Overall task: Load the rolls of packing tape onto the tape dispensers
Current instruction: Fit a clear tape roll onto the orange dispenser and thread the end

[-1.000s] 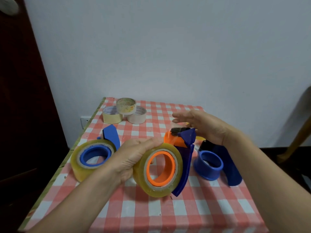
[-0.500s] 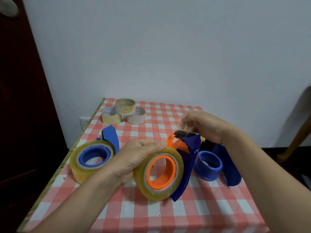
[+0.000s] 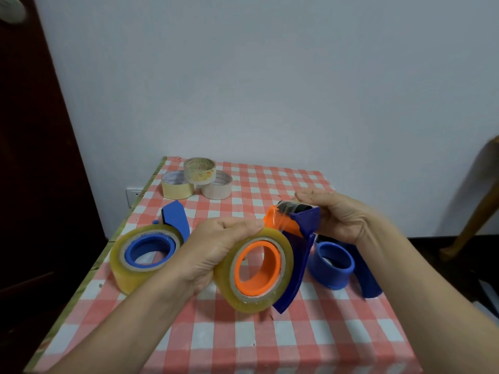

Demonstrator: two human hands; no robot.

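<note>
My left hand [image 3: 216,252] grips a clear tape roll [image 3: 285,255] that sits on the orange hub [image 3: 258,268] of a blue dispenser [image 3: 299,271], held just above the table. My right hand [image 3: 337,214] pinches the dispenser's front end, where a strip of clear tape [image 3: 280,220] runs from the roll over the orange flap to the black cutter. To the left lies a second dispenser [image 3: 175,217] with a tape roll [image 3: 127,263] on its blue hub. An empty blue dispenser [image 3: 334,263] lies to the right, under my right wrist.
Three smaller tape rolls [image 3: 199,171] are stacked at the table's far left corner. The table wears a red-and-white checked cloth [image 3: 297,341], with its left edge near a dark door. A wooden chair leg [image 3: 475,206] stands at the right.
My right hand has gone from open fingers above the dispenser to pinching its front end, and the tape strip is now drawn over the orange flap. The roll has shifted slightly.
</note>
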